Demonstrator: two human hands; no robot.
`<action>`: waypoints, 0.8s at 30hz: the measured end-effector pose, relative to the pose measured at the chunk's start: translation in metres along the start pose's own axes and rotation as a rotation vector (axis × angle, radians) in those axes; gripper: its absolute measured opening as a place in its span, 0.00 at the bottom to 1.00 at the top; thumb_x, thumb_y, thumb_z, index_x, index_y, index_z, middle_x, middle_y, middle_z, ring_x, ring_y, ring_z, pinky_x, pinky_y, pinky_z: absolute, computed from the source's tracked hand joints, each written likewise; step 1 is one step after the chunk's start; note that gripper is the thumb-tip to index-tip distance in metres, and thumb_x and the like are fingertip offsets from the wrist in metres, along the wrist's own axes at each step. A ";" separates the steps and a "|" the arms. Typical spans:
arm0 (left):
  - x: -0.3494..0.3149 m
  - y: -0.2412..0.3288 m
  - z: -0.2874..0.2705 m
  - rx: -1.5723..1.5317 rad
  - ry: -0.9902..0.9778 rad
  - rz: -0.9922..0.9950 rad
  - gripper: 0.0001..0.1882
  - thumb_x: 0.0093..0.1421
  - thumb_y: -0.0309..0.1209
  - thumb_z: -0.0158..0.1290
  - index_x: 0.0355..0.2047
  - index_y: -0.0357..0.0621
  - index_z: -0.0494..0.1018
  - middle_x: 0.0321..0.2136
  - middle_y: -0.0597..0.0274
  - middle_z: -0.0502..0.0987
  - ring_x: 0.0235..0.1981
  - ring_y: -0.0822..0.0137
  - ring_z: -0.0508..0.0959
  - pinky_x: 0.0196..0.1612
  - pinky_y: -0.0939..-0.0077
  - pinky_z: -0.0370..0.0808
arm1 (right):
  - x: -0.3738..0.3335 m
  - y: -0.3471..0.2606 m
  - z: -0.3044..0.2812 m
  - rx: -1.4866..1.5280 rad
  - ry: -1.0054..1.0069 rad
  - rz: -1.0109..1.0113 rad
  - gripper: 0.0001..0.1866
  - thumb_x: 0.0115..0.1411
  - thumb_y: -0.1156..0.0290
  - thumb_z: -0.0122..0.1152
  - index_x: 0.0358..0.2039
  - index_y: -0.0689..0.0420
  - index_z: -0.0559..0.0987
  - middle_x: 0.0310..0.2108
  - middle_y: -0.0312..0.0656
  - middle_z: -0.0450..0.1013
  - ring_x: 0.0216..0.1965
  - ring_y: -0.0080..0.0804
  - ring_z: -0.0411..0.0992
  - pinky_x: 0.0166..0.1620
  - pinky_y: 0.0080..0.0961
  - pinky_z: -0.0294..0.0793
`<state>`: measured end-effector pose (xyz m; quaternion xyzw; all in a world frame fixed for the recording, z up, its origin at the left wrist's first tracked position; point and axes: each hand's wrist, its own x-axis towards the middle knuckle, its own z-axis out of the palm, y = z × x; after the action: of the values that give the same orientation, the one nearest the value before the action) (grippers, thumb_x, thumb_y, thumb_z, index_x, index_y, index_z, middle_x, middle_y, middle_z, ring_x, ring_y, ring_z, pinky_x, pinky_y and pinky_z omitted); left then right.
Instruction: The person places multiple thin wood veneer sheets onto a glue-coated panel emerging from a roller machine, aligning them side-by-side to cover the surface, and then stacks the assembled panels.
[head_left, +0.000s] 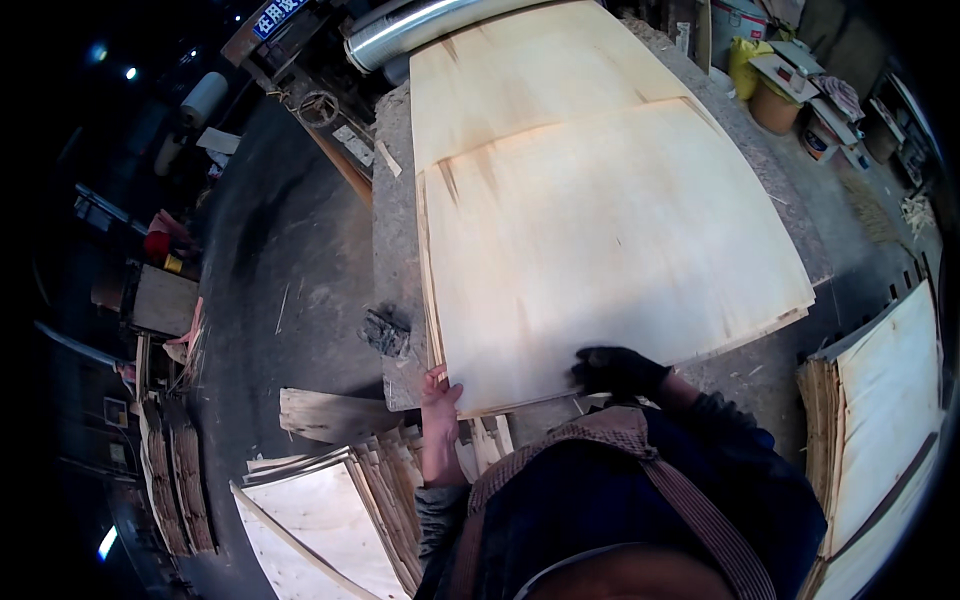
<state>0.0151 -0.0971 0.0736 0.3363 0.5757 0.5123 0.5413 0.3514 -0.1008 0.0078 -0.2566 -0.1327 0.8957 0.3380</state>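
The veneer stack (620, 240) runs lengthwise far from left hand (440, 398) at its near-left corner, right hand (622, 371) over its near edge; fingers' grip unclear.

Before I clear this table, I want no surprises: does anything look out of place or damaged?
A dark crumpled thing, perhaps a glove, lies on the left side of the table, beside the pale sheets, which show brown streaks. Oddly, only the right hand is gloved; the left hand is bare.
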 end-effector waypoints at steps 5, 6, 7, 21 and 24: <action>-0.013 0.047 0.012 -0.060 -0.072 0.098 0.21 0.48 0.11 0.43 0.44 0.38 0.64 0.37 0.54 0.73 0.39 0.68 0.73 0.43 0.77 0.69 | -0.023 0.052 -0.061 0.006 -0.040 -0.004 0.21 0.57 0.61 0.51 0.46 0.61 0.65 0.44 0.51 0.67 0.47 0.44 0.67 0.49 0.38 0.66; -0.015 0.057 0.012 -0.096 -0.074 0.094 0.21 0.48 0.11 0.44 0.44 0.37 0.65 0.37 0.54 0.74 0.38 0.67 0.73 0.43 0.77 0.69 | -0.032 0.055 -0.068 0.018 0.052 -0.011 0.19 0.56 0.61 0.52 0.42 0.61 0.67 0.41 0.49 0.69 0.43 0.43 0.69 0.46 0.37 0.68; -0.017 0.067 0.013 -0.132 -0.075 0.089 0.21 0.48 0.11 0.44 0.44 0.37 0.65 0.37 0.53 0.74 0.38 0.67 0.74 0.43 0.77 0.70 | -0.037 0.057 -0.076 0.029 0.144 -0.019 0.18 0.56 0.60 0.54 0.38 0.61 0.68 0.37 0.46 0.70 0.39 0.41 0.71 0.43 0.36 0.70; 0.018 -0.012 -0.025 0.254 0.131 0.028 0.23 0.49 0.17 0.47 0.48 0.35 0.61 0.39 0.52 0.71 0.37 0.67 0.71 0.39 0.75 0.70 | -0.050 -0.033 0.003 -0.255 0.465 -0.455 0.15 0.56 0.61 0.54 0.30 0.63 0.73 0.23 0.44 0.72 0.27 0.33 0.72 0.35 0.30 0.74; 0.029 -0.046 -0.029 0.774 -0.045 0.010 0.34 0.48 0.29 0.52 0.53 0.29 0.52 0.47 0.43 0.63 0.44 0.57 0.69 0.46 0.71 0.67 | -0.016 -0.067 -0.009 -0.191 0.470 -0.471 0.16 0.57 0.61 0.53 0.26 0.64 0.73 0.21 0.44 0.72 0.26 0.33 0.73 0.35 0.28 0.74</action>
<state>-0.0103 -0.0877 0.0180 0.5298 0.7127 0.2522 0.3845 0.4026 -0.0614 0.0336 -0.4489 -0.1901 0.6930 0.5312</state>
